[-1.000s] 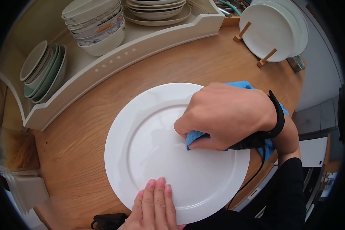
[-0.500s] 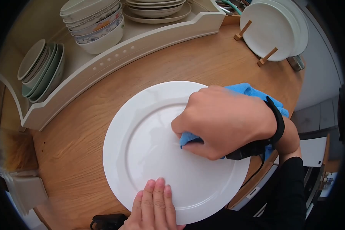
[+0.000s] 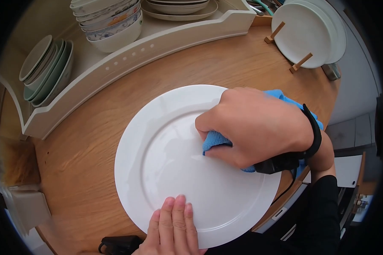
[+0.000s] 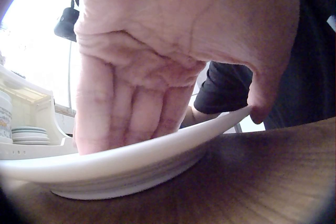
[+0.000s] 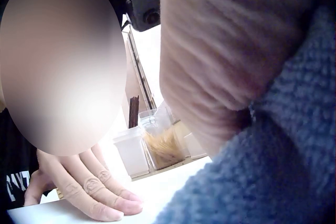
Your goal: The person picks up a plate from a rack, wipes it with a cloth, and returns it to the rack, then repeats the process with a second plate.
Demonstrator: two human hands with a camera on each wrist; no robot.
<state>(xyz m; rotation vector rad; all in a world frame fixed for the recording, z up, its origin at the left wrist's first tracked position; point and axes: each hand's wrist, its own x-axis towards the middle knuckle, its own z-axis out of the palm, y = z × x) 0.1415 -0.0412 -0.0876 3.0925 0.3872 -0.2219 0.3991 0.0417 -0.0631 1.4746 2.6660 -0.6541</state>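
A large white plate (image 3: 166,178) with a raised ring lies on the wooden counter. My right hand (image 3: 259,127) grips a bunched blue cloth (image 3: 217,140) and presses it on the plate's right half. More of the cloth spreads behind the hand, past the plate's edge, and its weave fills the lower right of the right wrist view. At the near rim, my left hand (image 3: 170,229) rests with straight fingers flat on the plate. The left wrist view shows its thumb (image 4: 260,98) at the rim's edge, apart from the fingers.
Behind the plate, a cream shelf (image 3: 127,59) holds stacked bowls (image 3: 115,36), tilted green and white dishes (image 3: 47,72) and stacked plates (image 3: 178,10). White plates (image 3: 302,36) stand in a wooden rack at the far right. A black device (image 3: 121,244) lies at the counter's near edge.
With the cloth, my right hand shifted slightly left, then back right and farther away across the plate. My left hand stays at the near rim. The head view has moved slightly.
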